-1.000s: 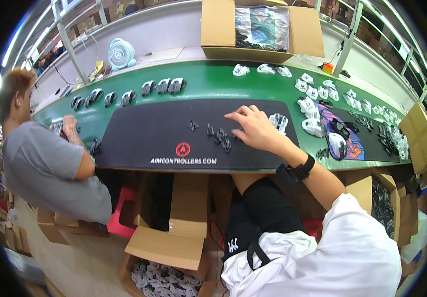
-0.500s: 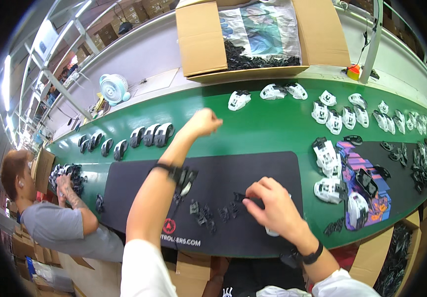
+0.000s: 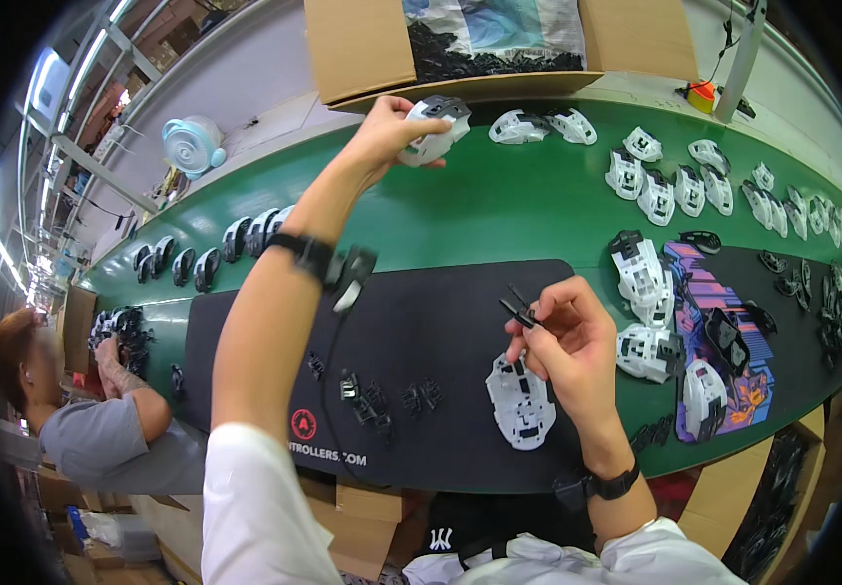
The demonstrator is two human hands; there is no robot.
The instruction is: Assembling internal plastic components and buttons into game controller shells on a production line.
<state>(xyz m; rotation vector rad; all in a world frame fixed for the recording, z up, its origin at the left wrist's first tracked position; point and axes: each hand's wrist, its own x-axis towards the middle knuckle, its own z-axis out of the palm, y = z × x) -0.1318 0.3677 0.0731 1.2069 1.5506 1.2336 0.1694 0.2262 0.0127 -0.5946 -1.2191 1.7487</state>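
Note:
At the far side of the green table, my left hand (image 3: pixel 382 136) is closed around a white mouse shell (image 3: pixel 430 146) with a black top part. My right hand (image 3: pixel 579 341) is over the right end of the black mat (image 3: pixel 440 331), its fingers pinching a small black plastic piece (image 3: pixel 519 310) with two thin prongs. Right beneath these fingers, a white mouse shell base (image 3: pixel 520 414) lies on the mat, its upper end partly covered by the hand. Small black clips (image 3: pixel 367 402) lie in loose groups on the mat between my forearms.
White mouse shells (image 3: pixel 657 198) stand in groups at the back right, two more (image 3: pixel 572 125) behind the middle. Dark mouse shells (image 3: pixel 236 237) line the left. An open carton (image 3: pixel 362 44) is at the back. A co-worker (image 3: pixel 99 429) works at the left end; a fan (image 3: pixel 192 146) stands behind.
My left hand has reached farther back and taken hold of the white mouse shell there. My right hand has risen with the black piece, uncovering the white base below. The view has shifted.

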